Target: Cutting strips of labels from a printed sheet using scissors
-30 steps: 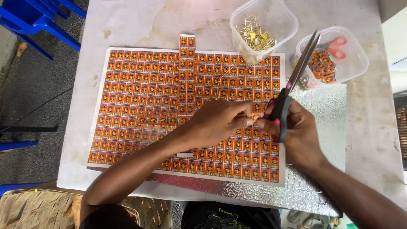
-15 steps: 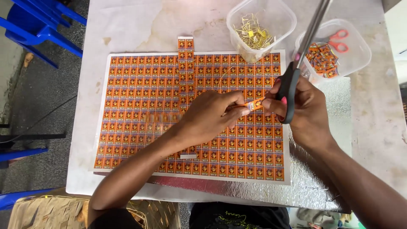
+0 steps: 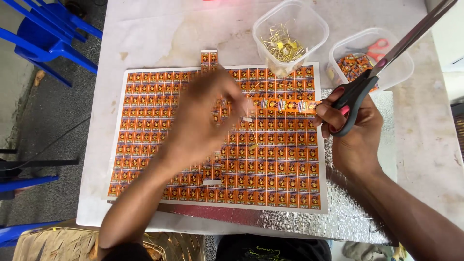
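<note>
A sheet of labels (image 3: pixel 270 169) is lying at the centre of the table (image 3: pixel 154 29). Two tubs are sitting beyond it: one (image 3: pixel 290 36) at twelve o'clock, another (image 3: pixel 369 58) at two, apparently holding scissors. Chairs (image 3: pixel 43 34) are standing at ten o'clock, off the table.

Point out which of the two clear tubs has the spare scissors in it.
The right-hand tub, nearest the right hand: red-handled scissors lie inside on small orange cut pieces. The other tub holds only yellowish bits.
</note>
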